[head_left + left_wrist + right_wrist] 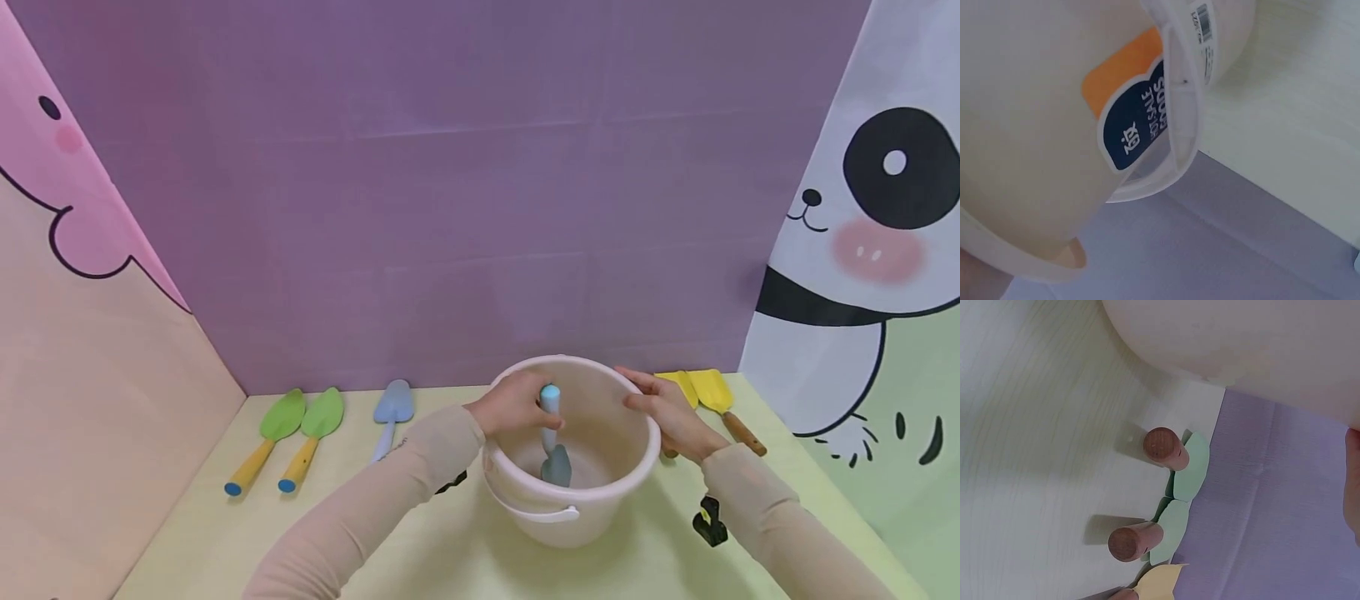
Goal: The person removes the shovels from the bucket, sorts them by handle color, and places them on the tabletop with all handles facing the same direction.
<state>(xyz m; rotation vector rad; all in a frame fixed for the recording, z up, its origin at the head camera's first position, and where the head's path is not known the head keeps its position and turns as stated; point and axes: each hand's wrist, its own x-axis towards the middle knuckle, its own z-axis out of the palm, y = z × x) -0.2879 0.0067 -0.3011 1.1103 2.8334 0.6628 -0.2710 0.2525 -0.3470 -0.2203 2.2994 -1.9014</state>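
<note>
My left hand (517, 402) reaches over the near-left rim of a pale pink bucket (570, 529) and grips a small trowel by its light blue handle (551, 400). The trowel's grey-blue blade (557, 467) points down inside the bucket. On the opposite side, my right hand (675, 415) holds the bucket's rim, thumb over the edge. An orange and dark blue label (1132, 119) and the white carrying handle (1188, 119) show in the left wrist view. The bucket's outer wall (1241, 344) fills the top of the right wrist view, with a fingertip (1352, 481) beside it.
Two green trowels (322, 412) with yellow handles and a blue trowel (393, 404) lie left of the bucket. Yellow shovels (711, 390) with brown handles lie right. Green-bladed tools (1191, 469) with wooden handles lie below the bucket in the right wrist view. A purple wall (480, 208) stands behind.
</note>
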